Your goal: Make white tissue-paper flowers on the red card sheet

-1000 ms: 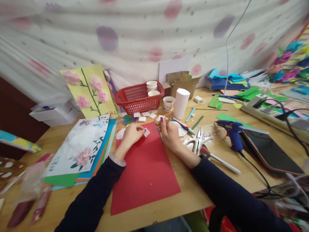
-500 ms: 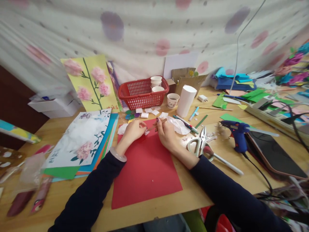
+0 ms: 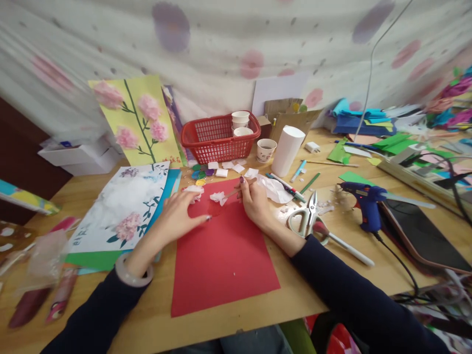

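My right hand (image 3: 253, 200) pinches a thin brown stick (image 3: 231, 193) over the top of a red paper sheet (image 3: 224, 260). At the stick's left tip sits a crumpled piece of white tissue paper (image 3: 218, 197). My left hand (image 3: 177, 216) is open at the sheet's upper left, thumb and fingers spread. Its fingertips are by a small white tissue heap (image 3: 194, 191); whether they touch it I cannot tell. Small white paper squares (image 3: 221, 173) lie beyond the sheet. Right of my right hand is a flat piece of white tissue (image 3: 276, 191).
Scissors (image 3: 308, 216), a white-handled tool (image 3: 348, 248), a blue glue gun (image 3: 363, 201) and a phone (image 3: 420, 233) lie right. Behind stand a red basket (image 3: 221, 142), a paper cup (image 3: 265, 151) and a white roll (image 3: 287, 151). Flower artwork (image 3: 121, 211) rests on coloured paper left.
My left hand has let go near the stick's tip, moved left and spread its fingers. The tissue on the tip now shows. My right hand stays on the stick.
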A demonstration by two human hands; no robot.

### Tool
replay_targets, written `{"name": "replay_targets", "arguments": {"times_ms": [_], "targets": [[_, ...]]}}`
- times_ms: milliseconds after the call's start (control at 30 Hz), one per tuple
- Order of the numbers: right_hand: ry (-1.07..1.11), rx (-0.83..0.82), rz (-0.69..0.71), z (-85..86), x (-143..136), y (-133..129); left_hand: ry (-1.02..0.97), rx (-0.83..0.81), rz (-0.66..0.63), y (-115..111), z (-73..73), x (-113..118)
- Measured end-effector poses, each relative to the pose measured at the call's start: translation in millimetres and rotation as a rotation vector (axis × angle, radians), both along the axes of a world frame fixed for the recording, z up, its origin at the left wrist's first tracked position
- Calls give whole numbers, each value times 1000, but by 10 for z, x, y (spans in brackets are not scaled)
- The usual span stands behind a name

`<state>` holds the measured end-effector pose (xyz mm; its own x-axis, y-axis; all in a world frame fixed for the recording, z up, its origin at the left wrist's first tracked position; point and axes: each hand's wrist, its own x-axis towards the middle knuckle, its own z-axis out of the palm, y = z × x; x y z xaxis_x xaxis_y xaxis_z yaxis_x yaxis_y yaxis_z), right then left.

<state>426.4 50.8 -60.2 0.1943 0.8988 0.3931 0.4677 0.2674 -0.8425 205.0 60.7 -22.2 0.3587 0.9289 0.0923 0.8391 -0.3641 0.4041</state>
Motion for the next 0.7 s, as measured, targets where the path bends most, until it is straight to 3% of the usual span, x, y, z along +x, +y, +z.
{"name": "replay_targets", "arguments": {"times_ms": [100, 200, 700], "targets": [[12, 1, 4, -32, -13, 28, 266, -26, -38, -175, -109, -141], [7, 9, 1, -52, -28, 48, 371, -66, -97, -223, -177, -154], [-3, -13, 27, -3, -68, 86, 434, -113, -104, -243, -107, -107]]}}
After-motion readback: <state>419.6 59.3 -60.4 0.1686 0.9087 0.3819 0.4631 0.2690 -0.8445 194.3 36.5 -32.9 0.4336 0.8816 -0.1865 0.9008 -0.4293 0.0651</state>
